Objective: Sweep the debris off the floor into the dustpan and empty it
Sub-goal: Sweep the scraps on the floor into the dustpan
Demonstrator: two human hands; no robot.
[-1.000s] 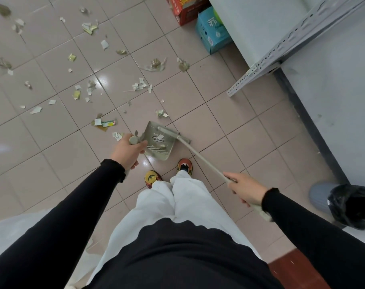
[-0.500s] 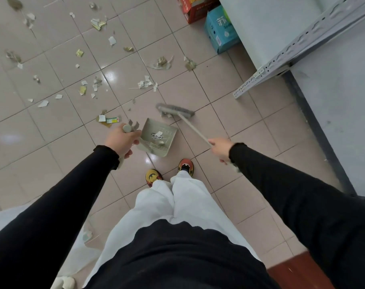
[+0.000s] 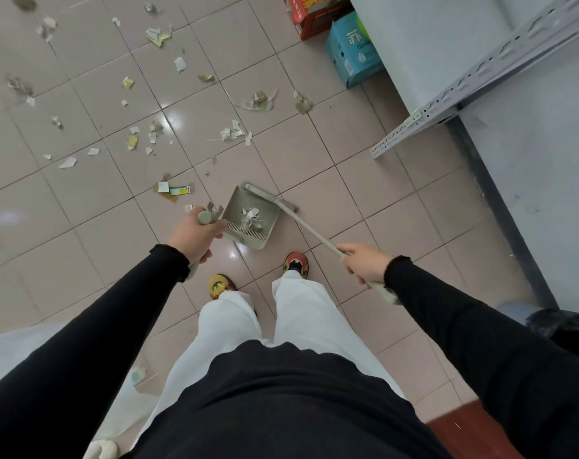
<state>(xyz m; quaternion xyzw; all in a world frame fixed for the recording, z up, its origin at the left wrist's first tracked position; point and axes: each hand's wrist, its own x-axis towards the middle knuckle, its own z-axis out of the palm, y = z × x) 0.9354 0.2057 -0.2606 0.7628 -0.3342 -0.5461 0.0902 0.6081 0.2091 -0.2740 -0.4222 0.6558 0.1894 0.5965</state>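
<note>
A grey-green dustpan (image 3: 238,207) rests on the tiled floor just ahead of my feet, with a few paper scraps (image 3: 251,216) inside it. My left hand (image 3: 195,235) grips the dustpan's handle. My right hand (image 3: 364,261) holds the long handle of a broom (image 3: 311,228), whose head (image 3: 271,197) lies against the pan's far edge. Torn paper and wrapper debris (image 3: 230,132) is scattered over the floor beyond, to the upper left.
A metal shelf rack (image 3: 447,101) and a grey wall stand on the right. A blue box (image 3: 351,51) and a red box (image 3: 309,14) sit by the rack. A bin with a black bag (image 3: 559,323) is at the right edge.
The broom head has been drawn back from the floor ahead onto the dustpan's far edge. My right hand has pulled back and to the right. More scraps lie in the pan.
</note>
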